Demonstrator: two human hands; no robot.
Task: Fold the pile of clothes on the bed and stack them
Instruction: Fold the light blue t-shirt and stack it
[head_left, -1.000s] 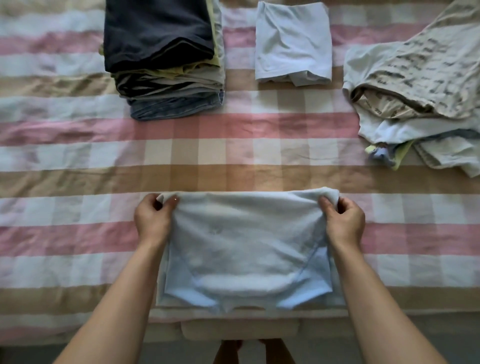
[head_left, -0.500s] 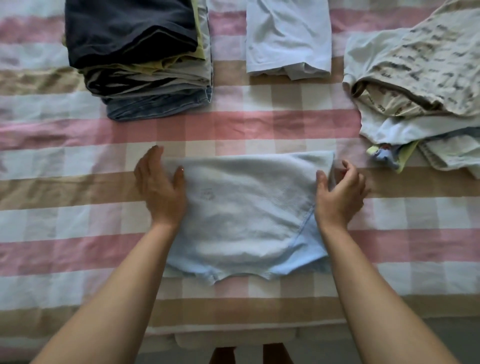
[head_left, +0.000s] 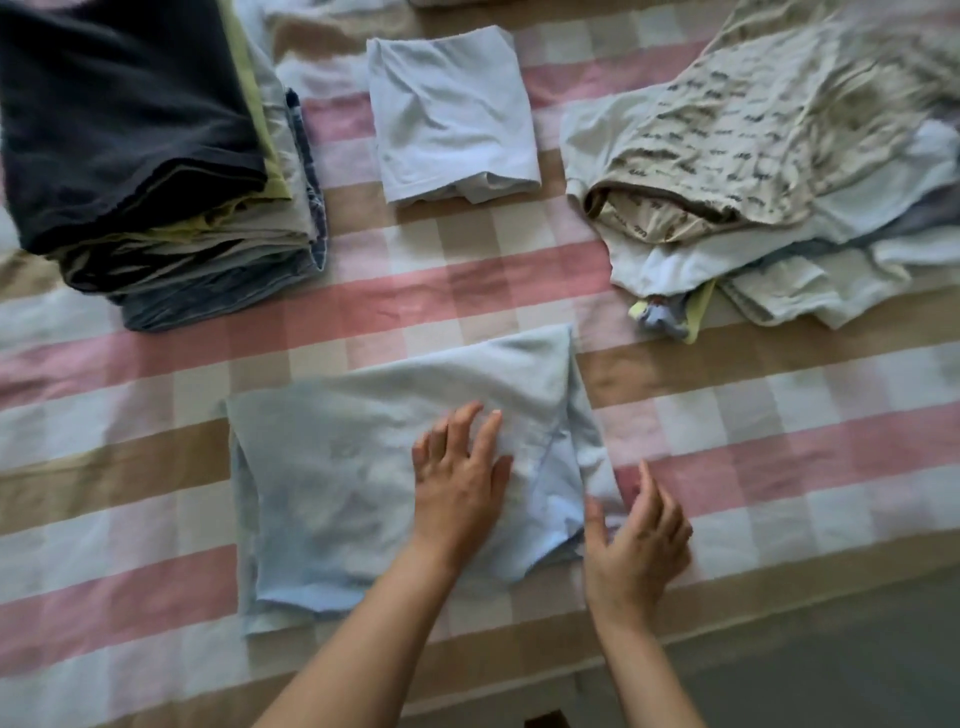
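A pale blue garment, folded once, lies flat on the checked bed cover. My left hand presses flat on its right half with straight fingers. My right hand sits at the garment's right edge, fingers loosely spread, thumb touching the cloth; no grip shows. A tall stack of folded clothes, dark on top, stands at the back left. A small folded light blue piece lies behind the garment. A loose pile of unfolded clothes sprawls at the back right.
The bed's near edge runs along the bottom, with dark floor beyond it at the lower right. Bare cover shows between the garment and the stack, and to the garment's right.
Both hands have let go of the garment's top corners after laying the fold down. My left hand slid across to the right half; my right hand dropped to the right edge.
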